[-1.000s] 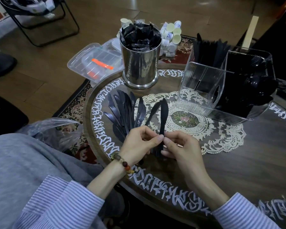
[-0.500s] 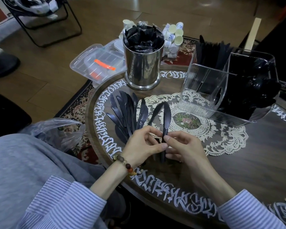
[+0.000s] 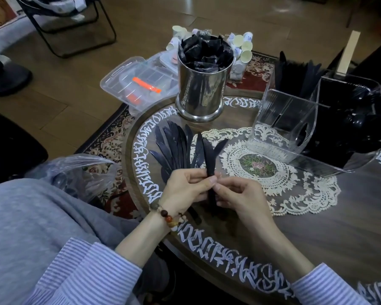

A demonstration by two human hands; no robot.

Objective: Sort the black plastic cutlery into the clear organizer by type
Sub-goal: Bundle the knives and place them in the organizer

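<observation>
Several black plastic knives (image 3: 176, 146) lie fanned out on the round table (image 3: 339, 216), blades pointing away from me. My left hand (image 3: 185, 188) and my right hand (image 3: 240, 194) meet over the near ends of the fan, and both pinch the handle of a black knife (image 3: 209, 157) whose blade points away. The clear organizer (image 3: 282, 126) stands at the right of the table. Its near compartment looks empty. The back and right compartments hold black cutlery (image 3: 356, 119).
A steel canister (image 3: 204, 84) full of black wrappers stands at the table's far edge. On the floor behind it are a clear plastic box (image 3: 139, 82) and small paper cups (image 3: 243, 44). A plastic bag (image 3: 84, 175) sits by my left knee. A lace doily (image 3: 284, 177) covers the table's middle.
The held knife has shifted slightly left and now overlaps the fan; the second knife that stood beside it now angles off to the right. Both hands keep their pinch at the handle.
</observation>
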